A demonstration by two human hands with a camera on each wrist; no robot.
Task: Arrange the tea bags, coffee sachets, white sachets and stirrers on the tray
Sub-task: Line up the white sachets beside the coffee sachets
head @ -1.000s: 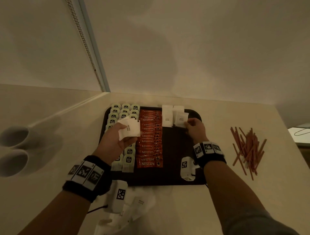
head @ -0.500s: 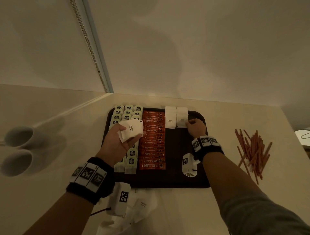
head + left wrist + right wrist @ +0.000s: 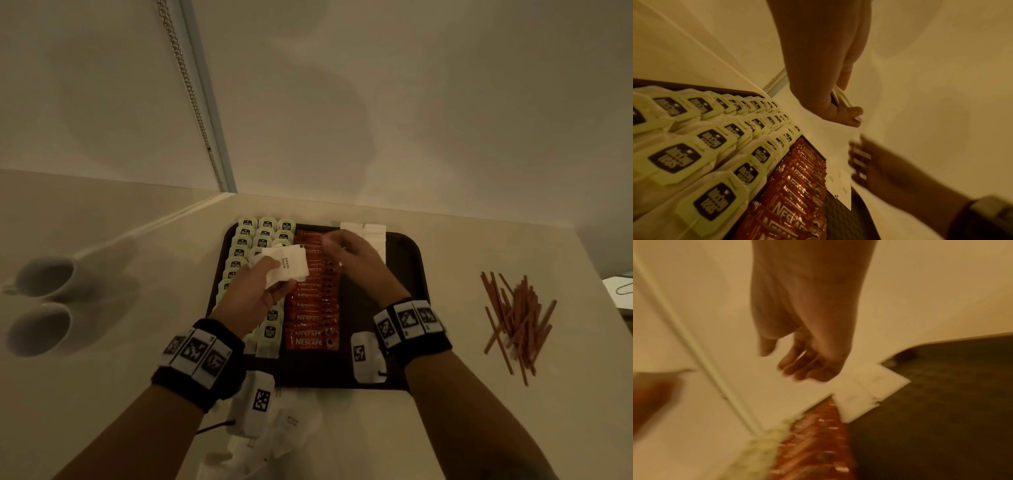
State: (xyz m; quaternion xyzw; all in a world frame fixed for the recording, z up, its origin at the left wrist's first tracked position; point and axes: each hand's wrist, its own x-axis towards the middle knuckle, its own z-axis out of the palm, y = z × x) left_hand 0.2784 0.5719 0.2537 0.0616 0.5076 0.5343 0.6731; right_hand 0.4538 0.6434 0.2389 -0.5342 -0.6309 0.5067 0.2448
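Note:
Above the tea bags (image 3: 246,240), my left hand (image 3: 274,270) grips a small stack of white sugar sachets (image 3: 286,265); the left wrist view shows the stack (image 3: 840,99) edge-on between thumb and fingers. My right hand (image 3: 337,245) hovers over the orange coffee sachets (image 3: 315,308), close to that stack, blurred, with loose, empty fingers (image 3: 795,368). The dark tray (image 3: 400,274) holds tea bags in columns on the left and coffee sachets in the middle. A few white sachets (image 3: 373,233) lie at its far edge. The brown stirrers (image 3: 517,318) lie on the counter to the right.
Two white cups (image 3: 44,277) stand on the counter at the left. More loose white sachets (image 3: 287,421) lie on the counter in front of the tray's near edge. The wall runs just behind the tray. The tray's right half is bare.
My right hand has left the white sachets at the tray's far edge and moved left toward the stack in my left hand. The left hand has stayed about where it was.

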